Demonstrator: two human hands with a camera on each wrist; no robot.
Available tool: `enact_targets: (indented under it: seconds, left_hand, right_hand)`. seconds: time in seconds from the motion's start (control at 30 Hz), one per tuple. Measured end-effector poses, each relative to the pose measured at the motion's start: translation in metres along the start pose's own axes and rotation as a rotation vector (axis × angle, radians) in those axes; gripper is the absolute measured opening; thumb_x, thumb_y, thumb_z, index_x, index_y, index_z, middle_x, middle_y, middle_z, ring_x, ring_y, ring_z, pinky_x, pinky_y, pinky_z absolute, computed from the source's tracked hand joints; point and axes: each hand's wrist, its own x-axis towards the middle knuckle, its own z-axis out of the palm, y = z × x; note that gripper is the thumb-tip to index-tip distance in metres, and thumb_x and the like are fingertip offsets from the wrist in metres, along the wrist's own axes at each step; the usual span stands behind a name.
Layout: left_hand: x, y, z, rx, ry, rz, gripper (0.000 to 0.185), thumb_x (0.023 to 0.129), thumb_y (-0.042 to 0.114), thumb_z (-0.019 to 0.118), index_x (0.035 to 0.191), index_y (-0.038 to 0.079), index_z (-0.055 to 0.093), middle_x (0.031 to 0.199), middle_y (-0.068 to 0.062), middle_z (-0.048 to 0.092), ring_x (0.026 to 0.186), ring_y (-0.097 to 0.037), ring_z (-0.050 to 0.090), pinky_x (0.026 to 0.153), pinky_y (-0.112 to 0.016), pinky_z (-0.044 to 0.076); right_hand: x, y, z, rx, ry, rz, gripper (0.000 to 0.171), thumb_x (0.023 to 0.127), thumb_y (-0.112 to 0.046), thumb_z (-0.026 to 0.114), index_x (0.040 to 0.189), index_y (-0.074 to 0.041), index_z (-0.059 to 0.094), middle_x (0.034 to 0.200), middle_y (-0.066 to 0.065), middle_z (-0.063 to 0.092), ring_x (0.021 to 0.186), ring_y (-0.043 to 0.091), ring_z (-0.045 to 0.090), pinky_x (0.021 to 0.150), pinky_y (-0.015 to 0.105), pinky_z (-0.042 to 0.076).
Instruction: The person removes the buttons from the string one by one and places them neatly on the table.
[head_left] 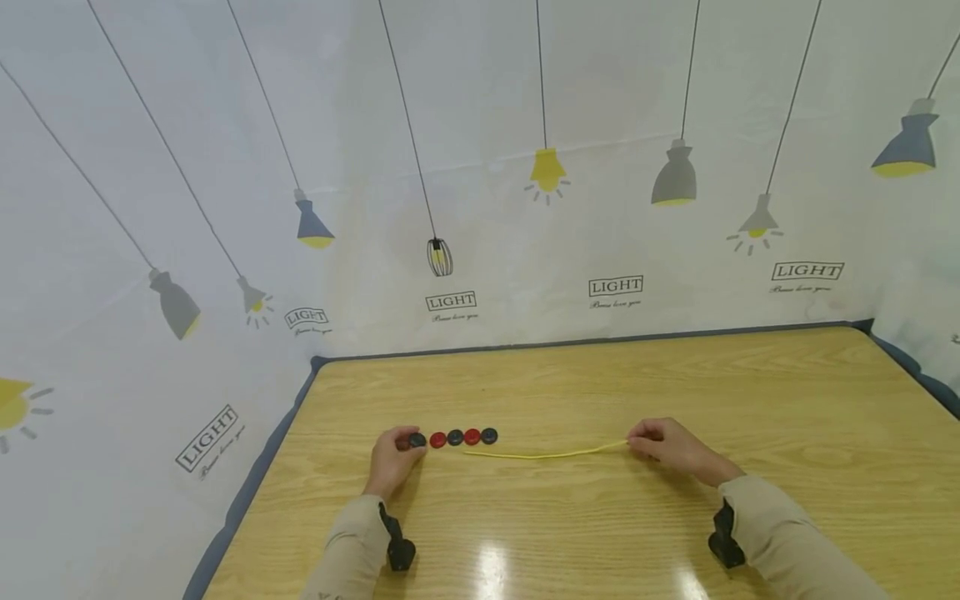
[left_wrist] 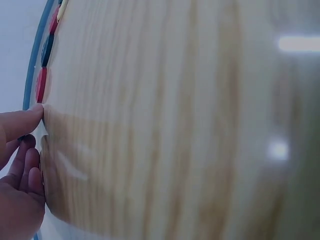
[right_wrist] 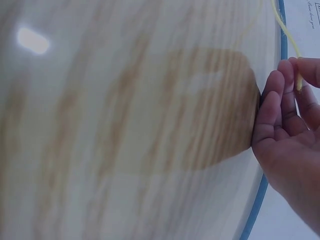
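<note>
Several round, button-like discs lie in a row on the wooden table, black and red in turn. At the row's left end, my left hand [head_left: 393,460] pinches a black disc [head_left: 417,439] between thumb and fingers; in the left wrist view the fingers mostly hide it. Beside it lies a red disc [head_left: 438,440], followed by another black disc [head_left: 455,437], a second red disc [head_left: 472,436] and a last black disc [head_left: 489,435]. My right hand [head_left: 675,447] pinches one end of a yellow cord [head_left: 555,456]. The cord stretches leftward, its free end just in front of the row.
The wooden table [head_left: 570,517] has a blue edge [head_left: 525,345] at the back. Behind and to the left hangs a white wall covering [head_left: 525,225] printed with lamps. A black wrist camera [head_left: 401,552] sits under the left sleeve, another black camera [head_left: 726,546] under the right.
</note>
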Motion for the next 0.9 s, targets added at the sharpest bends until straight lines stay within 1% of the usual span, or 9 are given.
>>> enact_targets:
  seconds: [0.13,0.33,0.5,0.63,0.8,0.9]
  left_hand:
    - [0.0004,0.0012,0.0004,0.003,-0.029,-0.017,0.032,0.073,-0.003,0.067,0.104,-0.007,0.059,0.091,-0.017,0.059,0.081,-0.024,0.055,0.07,-0.032,0.043]
    - [0.0029,0.0024,0.0015,0.01,-0.059,-0.052,0.033,0.074,-0.003,0.065,0.106,-0.005,0.06,0.09,-0.014,0.058,0.076,-0.02,0.05,0.065,-0.027,0.039]
    - [0.0049,0.0046,0.0012,0.015,-0.08,-0.046,0.034,0.074,-0.005,0.064,0.107,-0.008,0.059,0.093,-0.016,0.058,0.076,-0.02,0.048,0.065,-0.027,0.038]
    - [0.0053,0.0053,0.0017,0.024,-0.09,-0.027,0.034,0.075,-0.006,0.063,0.108,-0.01,0.057,0.096,-0.018,0.058,0.077,-0.021,0.049,0.066,-0.028,0.039]
    - [0.0053,0.0049,0.0026,0.027,-0.087,-0.021,0.034,0.075,-0.006,0.063,0.108,-0.009,0.057,0.097,-0.019,0.059,0.078,-0.021,0.05,0.068,-0.029,0.04]
    - [0.0046,0.0043,0.0031,0.028,-0.085,-0.023,0.034,0.074,-0.007,0.062,0.108,-0.01,0.057,0.098,-0.019,0.059,0.079,-0.022,0.051,0.069,-0.03,0.04]
  right_hand:
    - [-0.0003,-0.0013,0.0005,-0.007,0.003,0.006,0.022,0.09,-0.017,0.053,0.095,0.003,0.059,0.078,0.006,0.054,0.068,0.016,0.046,0.056,0.026,0.041]
    - [-0.0012,-0.0037,0.0004,-0.02,0.006,0.014,0.021,0.09,-0.016,0.052,0.095,0.004,0.059,0.08,0.006,0.055,0.07,0.016,0.046,0.057,0.025,0.04]
    - [-0.0015,-0.0056,-0.0006,-0.026,0.004,-0.001,0.022,0.09,-0.016,0.052,0.094,0.004,0.058,0.082,0.008,0.056,0.07,0.016,0.045,0.058,0.025,0.039]
    - [-0.0015,-0.0048,-0.0013,-0.019,0.004,0.0,0.021,0.09,-0.014,0.052,0.095,0.005,0.058,0.082,0.008,0.056,0.067,0.016,0.046,0.055,0.026,0.041]
    - [-0.002,-0.0017,-0.0016,-0.002,0.015,0.018,0.02,0.089,-0.013,0.053,0.096,0.006,0.057,0.08,0.008,0.056,0.064,0.016,0.048,0.052,0.027,0.044]
    - [-0.0026,-0.0004,-0.0011,-0.039,0.017,-0.006,0.019,0.088,-0.013,0.054,0.095,0.005,0.059,0.079,0.007,0.056,0.064,0.016,0.048,0.052,0.026,0.044]
